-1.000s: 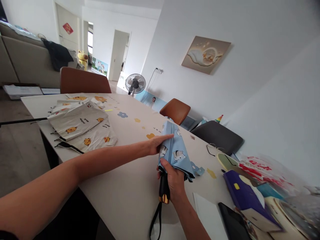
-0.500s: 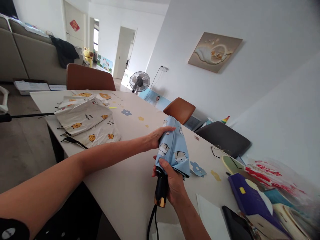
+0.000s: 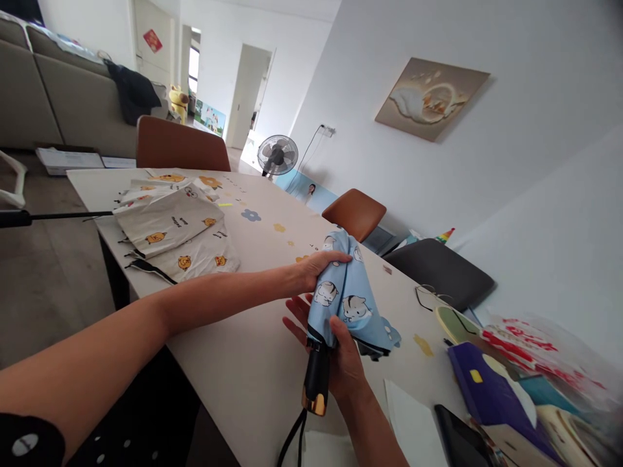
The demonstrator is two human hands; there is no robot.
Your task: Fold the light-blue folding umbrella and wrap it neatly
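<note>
A light blue folding umbrella (image 3: 335, 305) with hamster prints is held over the table, its canopy gathered. Its black handle (image 3: 316, 376) has a gold end and a wrist strap and points down towards me. My left hand (image 3: 322, 267) grips the canopy's upper part, thumb across the front. Lower down, my right hand (image 3: 346, 353) cradles the umbrella near the handle: its thumb lies on the cloth, and its fingers reach behind and stick out on the left, loosely spread. A fold of cloth flares out on the right.
A cream umbrella (image 3: 180, 227) with yellow duck prints lies partly folded at the table's left, its shaft past the edge. On the right are a purple box (image 3: 481, 383), a black phone-like object (image 3: 460, 434), glasses (image 3: 428, 295) and a plastic bag (image 3: 530, 344). Chairs surround the table (image 3: 233, 363).
My right hand's fingers have loosened and spread out behind the umbrella. The cloth's lower right fold flares wider. My left hand keeps its hold; the whole view has shifted slightly.
</note>
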